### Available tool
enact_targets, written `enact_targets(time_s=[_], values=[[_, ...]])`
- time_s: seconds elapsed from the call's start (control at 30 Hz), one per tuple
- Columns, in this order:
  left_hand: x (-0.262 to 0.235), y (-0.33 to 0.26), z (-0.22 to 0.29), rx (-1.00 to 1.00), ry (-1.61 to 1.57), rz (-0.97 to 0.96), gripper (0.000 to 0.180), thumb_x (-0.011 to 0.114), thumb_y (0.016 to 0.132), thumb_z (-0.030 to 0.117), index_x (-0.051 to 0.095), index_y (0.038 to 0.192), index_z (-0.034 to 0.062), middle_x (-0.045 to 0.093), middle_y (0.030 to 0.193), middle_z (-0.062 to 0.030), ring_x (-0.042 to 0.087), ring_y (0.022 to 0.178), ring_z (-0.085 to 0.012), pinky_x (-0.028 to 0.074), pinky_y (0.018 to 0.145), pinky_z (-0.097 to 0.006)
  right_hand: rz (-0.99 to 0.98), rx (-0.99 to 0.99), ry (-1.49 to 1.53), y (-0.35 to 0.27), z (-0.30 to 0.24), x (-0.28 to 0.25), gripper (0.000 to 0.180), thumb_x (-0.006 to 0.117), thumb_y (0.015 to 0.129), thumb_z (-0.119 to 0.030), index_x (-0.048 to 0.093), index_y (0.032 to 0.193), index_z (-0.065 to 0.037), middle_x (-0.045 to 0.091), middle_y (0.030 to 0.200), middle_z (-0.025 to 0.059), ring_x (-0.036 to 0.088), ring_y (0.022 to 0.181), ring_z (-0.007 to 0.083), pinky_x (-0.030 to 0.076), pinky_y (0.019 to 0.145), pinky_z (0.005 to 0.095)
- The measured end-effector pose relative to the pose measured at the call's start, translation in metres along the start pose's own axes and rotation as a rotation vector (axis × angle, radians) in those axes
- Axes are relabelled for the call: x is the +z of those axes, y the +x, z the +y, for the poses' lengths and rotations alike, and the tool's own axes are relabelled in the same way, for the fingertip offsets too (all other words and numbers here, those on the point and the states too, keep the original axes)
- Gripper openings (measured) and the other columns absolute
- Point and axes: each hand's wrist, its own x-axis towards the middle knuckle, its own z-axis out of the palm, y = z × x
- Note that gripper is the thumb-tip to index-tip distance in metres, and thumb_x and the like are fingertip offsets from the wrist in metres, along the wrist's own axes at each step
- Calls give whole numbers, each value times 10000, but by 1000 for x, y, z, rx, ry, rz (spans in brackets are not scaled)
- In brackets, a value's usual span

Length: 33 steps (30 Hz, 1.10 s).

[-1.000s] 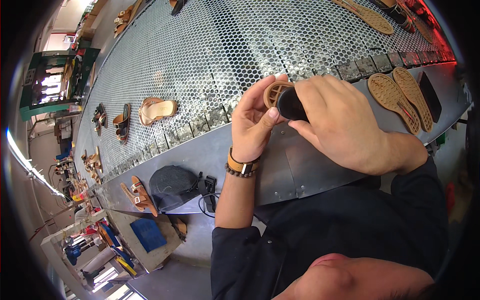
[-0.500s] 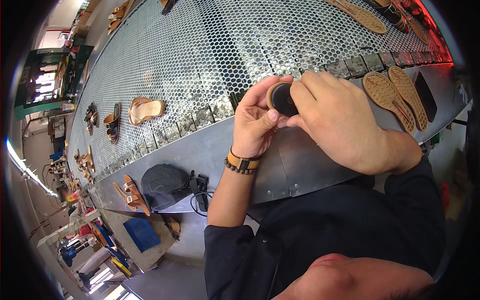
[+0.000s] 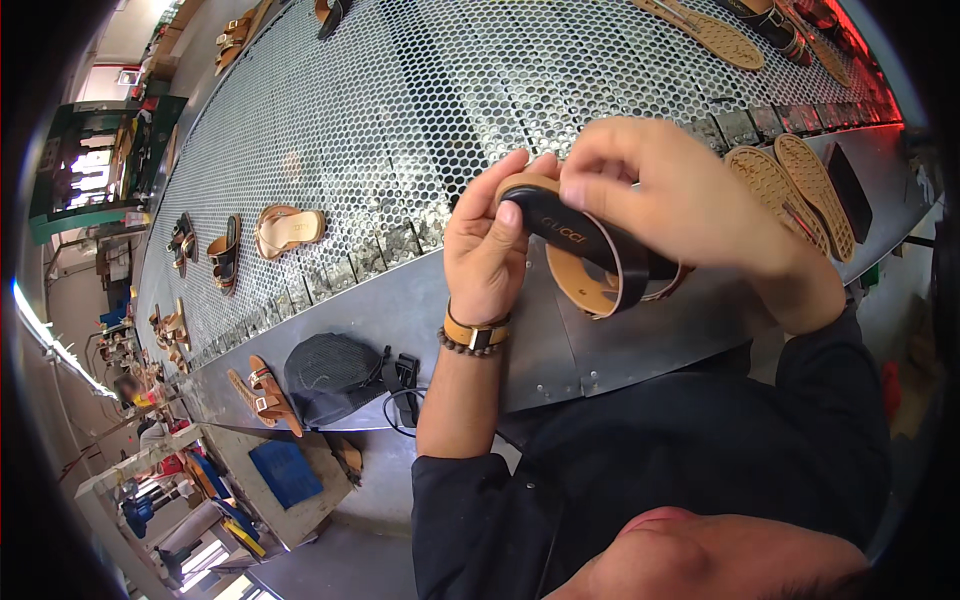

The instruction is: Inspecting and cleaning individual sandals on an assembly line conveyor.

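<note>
A sandal [image 3: 572, 232] with a black insole and tan-lined straps is held up over the metal table edge. My left hand [image 3: 487, 235] grips its rounded end, thumb on the insole and fingers behind. My right hand [image 3: 665, 195] is at the sandal's other side, its thumb and curled fingers pinched at the insole's upper edge. The palm and wrist of that hand cover part of the sandal's far end.
Beyond the table edge runs a metal mesh conveyor [image 3: 370, 110] carrying several sandals, among them a tan one [image 3: 290, 232]. Two tan soles [image 3: 815, 185] and a black flat piece [image 3: 849, 198] lie at right. On the left rest a dark cap [image 3: 335, 372] and a brown sandal [image 3: 266, 395].
The sandal has turned from an end-on view, so its insole and straps now show. My left hand has shifted slightly left. Sandals on the mesh have moved a little left.
</note>
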Motion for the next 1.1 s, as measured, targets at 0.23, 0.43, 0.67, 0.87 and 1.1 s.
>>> enact_targets(time_s=[0.23,0.43,0.67,0.87,1.1], values=[[18,7,-12,131,-154,75,375,583,1078,200,516,1364,-32,529,1490,-306,567,1359,-327,447,1158,-436,-246,96,370,25,56,25,375,603,1068,-307,712,935,26,650,718,32,578,650,107,477,617,311],[10,4,-23,38,-83,222,253,635,1058,204,570,1174,-12,622,1355,-342,659,1226,-307,530,1053,-405,-164,93,298,21,55,48,376,576,1081,-272,712,906,32,567,615,3,488,559,102,396,537,330],[19,5,-30,41,128,284,240,632,1059,180,583,1150,-37,679,1305,-287,669,1196,-250,525,1044,-365,-78,224,478,16,71,59,396,534,1097,-256,708,906,44,637,678,23,559,616,97,454,579,320],[22,10,-27,79,268,274,251,628,1057,157,594,1175,-63,690,1283,-282,682,1176,-251,543,1020,-358,-49,270,566,16,79,55,403,516,1102,-262,686,919,54,688,778,66,611,695,119,488,636,313],[16,16,-31,30,-89,210,664,300,1136,492,545,1348,-87,566,1434,-325,570,1351,-372,440,1160,-473,-165,141,513,17,84,46,344,512,1105,-231,669,956,36,644,792,15,577,693,83,484,639,289]])
